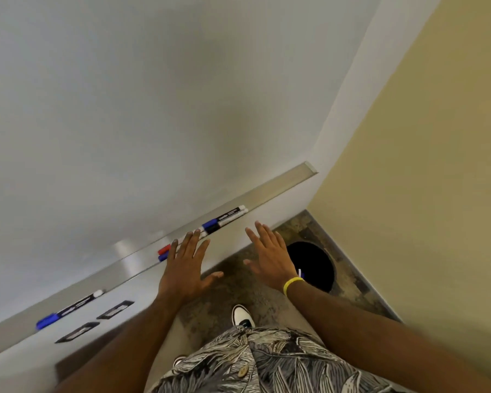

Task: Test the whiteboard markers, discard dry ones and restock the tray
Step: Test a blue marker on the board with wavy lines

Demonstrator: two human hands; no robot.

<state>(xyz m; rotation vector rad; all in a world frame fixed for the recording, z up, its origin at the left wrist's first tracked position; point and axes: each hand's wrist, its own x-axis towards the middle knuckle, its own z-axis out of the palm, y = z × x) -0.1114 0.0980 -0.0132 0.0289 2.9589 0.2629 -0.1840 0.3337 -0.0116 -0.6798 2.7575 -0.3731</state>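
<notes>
Patterned shirt (pixel 267 364) sat at 6 o'clock, both hands spread flat and empty: left hand (pixel 182 268) fingertips over the tray's (pixel 281 185) red and blue markers (pixel 164 249), marker pair (pixel 227 215) at 11 o'clock of right hand (pixel 270 256).

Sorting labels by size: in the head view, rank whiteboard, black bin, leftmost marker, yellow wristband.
Largest to smallest:
whiteboard
black bin, partly behind the right hand
leftmost marker, longer than the bin but thin
yellow wristband
</notes>
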